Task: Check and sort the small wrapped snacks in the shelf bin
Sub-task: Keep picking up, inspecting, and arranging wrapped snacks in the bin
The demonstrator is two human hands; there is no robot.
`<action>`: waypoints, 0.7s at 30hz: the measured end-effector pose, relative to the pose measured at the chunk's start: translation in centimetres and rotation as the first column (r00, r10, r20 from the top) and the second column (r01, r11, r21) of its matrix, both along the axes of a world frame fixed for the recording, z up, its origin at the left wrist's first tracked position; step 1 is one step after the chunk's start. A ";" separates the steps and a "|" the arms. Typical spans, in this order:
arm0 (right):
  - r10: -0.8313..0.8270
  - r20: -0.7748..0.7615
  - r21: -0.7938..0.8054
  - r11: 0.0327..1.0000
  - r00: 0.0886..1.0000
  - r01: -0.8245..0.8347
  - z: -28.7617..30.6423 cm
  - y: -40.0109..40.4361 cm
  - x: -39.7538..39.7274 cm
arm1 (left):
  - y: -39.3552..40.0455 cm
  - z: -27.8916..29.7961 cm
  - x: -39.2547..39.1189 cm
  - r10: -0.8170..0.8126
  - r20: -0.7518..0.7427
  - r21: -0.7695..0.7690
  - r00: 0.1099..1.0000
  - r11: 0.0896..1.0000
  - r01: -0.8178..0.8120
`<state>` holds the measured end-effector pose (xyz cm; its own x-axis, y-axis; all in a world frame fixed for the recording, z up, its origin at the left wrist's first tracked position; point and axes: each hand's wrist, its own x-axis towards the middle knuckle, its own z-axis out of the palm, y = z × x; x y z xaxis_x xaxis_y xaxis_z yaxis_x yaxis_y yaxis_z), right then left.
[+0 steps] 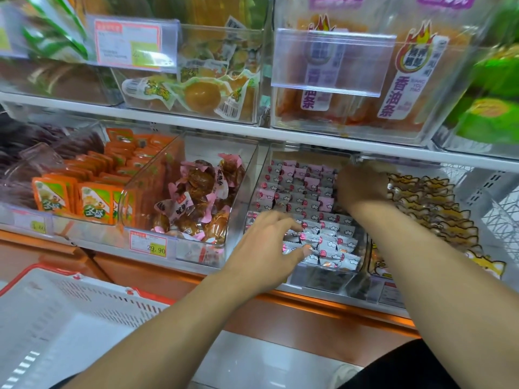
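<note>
Left hand [266, 242] is resting spread fingers on wrapped snacks [320, 242] in the clear bin [252, 197]. Right hand [362, 186] is reaching deeper — finger state hidden, can't tell.

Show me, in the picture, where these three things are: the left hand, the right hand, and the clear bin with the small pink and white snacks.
left hand [266, 237], head view, back of the hand.
right hand [362, 183], head view, back of the hand.
clear bin [317, 279], head view, its front wall.
</note>
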<state>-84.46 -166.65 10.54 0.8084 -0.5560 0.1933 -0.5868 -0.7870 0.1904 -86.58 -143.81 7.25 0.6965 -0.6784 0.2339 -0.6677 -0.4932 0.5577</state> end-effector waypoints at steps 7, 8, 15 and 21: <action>0.011 0.370 0.112 0.992 0.929 -0.057 0.4 -0.1 -1.2 | 1.0 0.4 -0.1 0.018 0.038 -0.049 0.999 0.999 -0.016; -0.017 0.426 0.152 0.987 0.904 -0.053 0.5 0.0 -1.7 | 1.2 0.5 -0.1 0.022 0.043 -0.056 0.999 0.998 -0.019; -0.060 0.532 0.335 0.931 0.845 -0.145 0.8 -0.5 -3.9 | 2.2 0.7 -0.3 0.043 0.060 -0.066 0.997 0.997 -0.039; -0.014 0.169 0.216 0.976 0.986 -0.023 1.3 -0.7 -2.5 | 1.7 0.6 -1.2 0.023 0.044 -0.012 0.999 1.000 -0.022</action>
<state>-86.98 -167.38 11.89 0.7768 -0.5963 0.2026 -0.5925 -0.8010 -0.0857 -87.80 -142.08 7.84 0.7003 -0.6598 0.2723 -0.6806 -0.5023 0.5333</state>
